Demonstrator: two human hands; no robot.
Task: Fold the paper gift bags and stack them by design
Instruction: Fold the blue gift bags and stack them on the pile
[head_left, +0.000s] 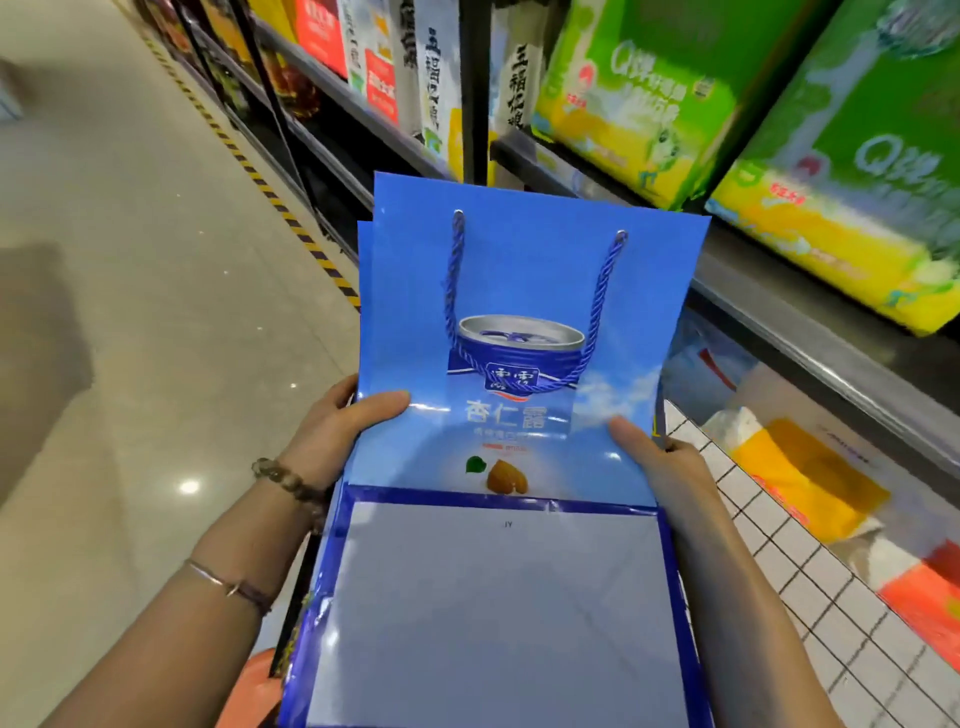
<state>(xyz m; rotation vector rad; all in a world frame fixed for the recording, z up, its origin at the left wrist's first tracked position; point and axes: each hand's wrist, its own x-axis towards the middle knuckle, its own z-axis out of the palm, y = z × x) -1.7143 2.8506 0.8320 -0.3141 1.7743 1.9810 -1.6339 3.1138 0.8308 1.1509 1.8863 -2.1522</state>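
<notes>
Shelving (779, 312) stocked with green-and-yellow packs (639, 104) is seen along the right side, and a glossy tiled floor (156, 260) is spread out to the left. A blue gift bag (519, 270), flattened, is held up in front of the shelving, its printed face turned toward the camera. Its pale base panel (493, 613) is folded up flat against the lower part of that face. The edge of a second blue bag (363, 260) is seen just behind it on the left. The bag is pinched at both side edges: the left hand (337, 431) and the right hand (660, 462) each have a thumb laid on the front and fingers hidden behind. A twisted blue rope handle (452, 291) is draped down over the printed can. A beaded bracelet (285, 480) is worn on the left wrist.
</notes>
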